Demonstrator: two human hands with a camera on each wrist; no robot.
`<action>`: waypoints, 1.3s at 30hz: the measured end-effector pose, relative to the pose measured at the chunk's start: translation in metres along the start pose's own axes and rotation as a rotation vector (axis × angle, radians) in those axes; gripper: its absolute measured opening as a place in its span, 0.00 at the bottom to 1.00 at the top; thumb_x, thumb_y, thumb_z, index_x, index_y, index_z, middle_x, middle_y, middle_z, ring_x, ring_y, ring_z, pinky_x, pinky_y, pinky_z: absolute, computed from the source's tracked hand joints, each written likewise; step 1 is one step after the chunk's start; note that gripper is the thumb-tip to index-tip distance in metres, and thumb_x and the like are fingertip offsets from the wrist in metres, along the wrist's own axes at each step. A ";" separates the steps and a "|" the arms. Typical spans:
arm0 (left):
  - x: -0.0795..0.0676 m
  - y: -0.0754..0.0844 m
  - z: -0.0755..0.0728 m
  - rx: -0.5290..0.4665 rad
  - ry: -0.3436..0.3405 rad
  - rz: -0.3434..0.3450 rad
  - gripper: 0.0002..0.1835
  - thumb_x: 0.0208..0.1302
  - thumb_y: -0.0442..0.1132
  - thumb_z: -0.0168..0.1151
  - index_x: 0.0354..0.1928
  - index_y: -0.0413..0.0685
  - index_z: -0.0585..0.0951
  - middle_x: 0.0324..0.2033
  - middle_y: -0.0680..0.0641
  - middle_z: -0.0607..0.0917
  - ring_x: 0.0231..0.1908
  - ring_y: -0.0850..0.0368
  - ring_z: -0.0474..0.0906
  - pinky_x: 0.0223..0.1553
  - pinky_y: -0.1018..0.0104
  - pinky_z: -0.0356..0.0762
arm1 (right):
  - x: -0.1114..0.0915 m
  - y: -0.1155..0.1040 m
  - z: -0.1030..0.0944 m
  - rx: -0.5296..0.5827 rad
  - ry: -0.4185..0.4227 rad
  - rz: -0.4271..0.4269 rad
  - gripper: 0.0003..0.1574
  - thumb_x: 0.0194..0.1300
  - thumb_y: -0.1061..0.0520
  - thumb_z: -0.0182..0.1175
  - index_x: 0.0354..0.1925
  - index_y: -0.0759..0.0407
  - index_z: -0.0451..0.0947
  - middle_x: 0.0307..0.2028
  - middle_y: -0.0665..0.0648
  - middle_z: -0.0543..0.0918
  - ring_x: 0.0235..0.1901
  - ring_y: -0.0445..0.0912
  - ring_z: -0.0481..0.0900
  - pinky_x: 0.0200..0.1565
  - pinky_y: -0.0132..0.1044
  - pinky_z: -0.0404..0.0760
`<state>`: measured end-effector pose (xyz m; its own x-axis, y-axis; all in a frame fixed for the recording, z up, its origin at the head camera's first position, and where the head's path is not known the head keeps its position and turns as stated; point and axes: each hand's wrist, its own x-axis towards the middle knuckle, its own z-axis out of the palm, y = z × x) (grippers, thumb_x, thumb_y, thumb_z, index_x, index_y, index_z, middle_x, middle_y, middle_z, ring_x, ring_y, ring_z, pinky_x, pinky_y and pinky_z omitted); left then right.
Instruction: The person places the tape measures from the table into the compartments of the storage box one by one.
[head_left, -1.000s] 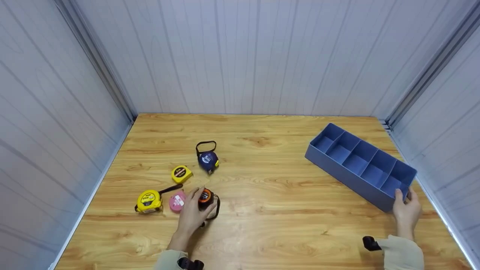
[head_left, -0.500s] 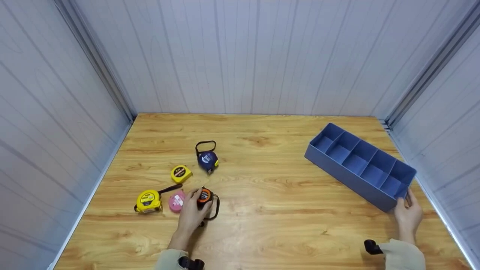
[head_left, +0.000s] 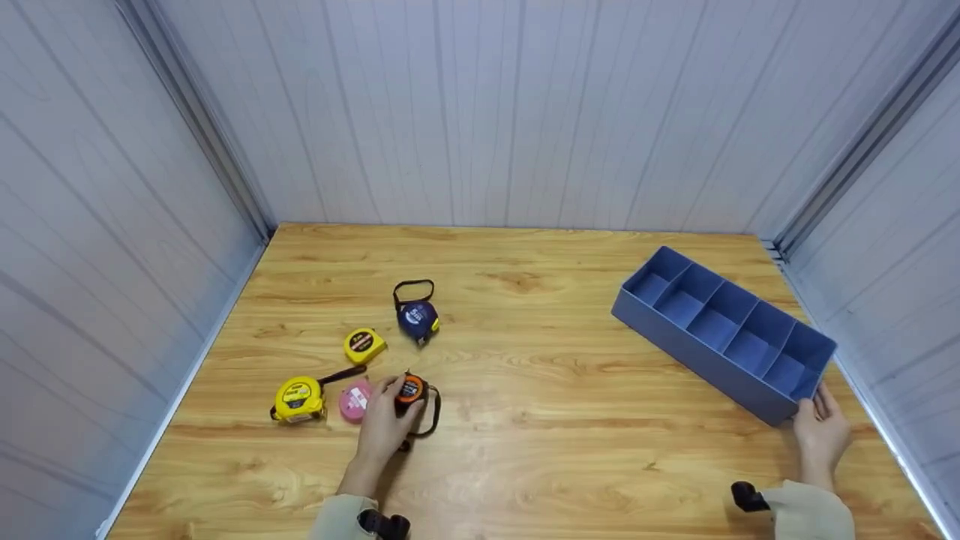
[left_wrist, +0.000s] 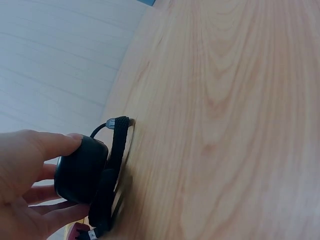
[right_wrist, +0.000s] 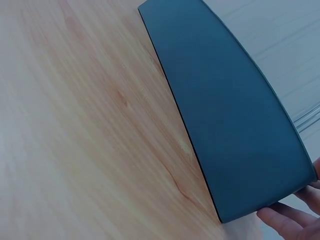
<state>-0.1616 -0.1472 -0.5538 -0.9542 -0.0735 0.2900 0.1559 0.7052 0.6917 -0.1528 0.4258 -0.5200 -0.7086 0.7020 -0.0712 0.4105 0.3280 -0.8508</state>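
My left hand (head_left: 382, 427) grips a black tape measure with an orange face (head_left: 411, 388), thumb on one side and fingers round the other. Its black case (left_wrist: 80, 170) and wrist strap (left_wrist: 117, 145) show in the left wrist view, close to the tabletop. Far to the right, my right hand (head_left: 823, 435) holds the near corner of a blue divided box (head_left: 697, 346), with fingers against its short end. The right wrist view shows the box's long side (right_wrist: 225, 110); part of the hand lies outside that frame.
Left of the left hand lie a pink tape measure (head_left: 354, 401) and a large yellow one (head_left: 298, 399) with a strap. A small yellow tape measure (head_left: 364, 346) and a dark blue one (head_left: 418, 320) lie farther back. Pale walls enclose the wooden table (head_left: 540, 420).
My right thumb has moved from inside the box's nearest compartment back to its corner. The left hand keeps its grip on the tape measure, nearly still. The other tape measures have not moved.
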 end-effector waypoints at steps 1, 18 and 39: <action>0.000 0.000 0.000 0.002 -0.004 -0.005 0.26 0.49 0.35 0.67 0.49 0.27 0.74 0.44 0.35 0.75 0.46 0.41 0.71 0.49 0.53 0.67 | 0.000 0.001 0.000 0.005 0.006 -0.002 0.32 0.62 0.53 0.38 0.65 0.53 0.55 0.59 0.59 0.62 0.53 0.39 0.67 0.38 0.15 0.67; 0.000 0.000 -0.001 -0.005 -0.013 -0.026 0.27 0.49 0.37 0.67 0.50 0.28 0.73 0.45 0.34 0.74 0.47 0.40 0.70 0.51 0.53 0.67 | 0.002 0.000 0.003 -0.007 0.057 -0.021 0.30 0.60 0.53 0.42 0.62 0.51 0.60 0.56 0.58 0.67 0.51 0.36 0.69 0.47 0.23 0.68; 0.000 -0.002 0.000 -0.026 -0.003 -0.008 0.26 0.49 0.34 0.66 0.50 0.27 0.73 0.44 0.34 0.74 0.46 0.41 0.71 0.49 0.53 0.67 | 0.003 0.006 0.004 -0.040 0.015 -0.033 0.30 0.59 0.53 0.45 0.61 0.51 0.61 0.55 0.58 0.68 0.48 0.40 0.72 0.36 0.17 0.68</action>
<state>-0.1617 -0.1486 -0.5551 -0.9562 -0.0771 0.2825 0.1546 0.6862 0.7108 -0.1552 0.4277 -0.5270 -0.7137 0.6995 -0.0357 0.4100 0.3760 -0.8310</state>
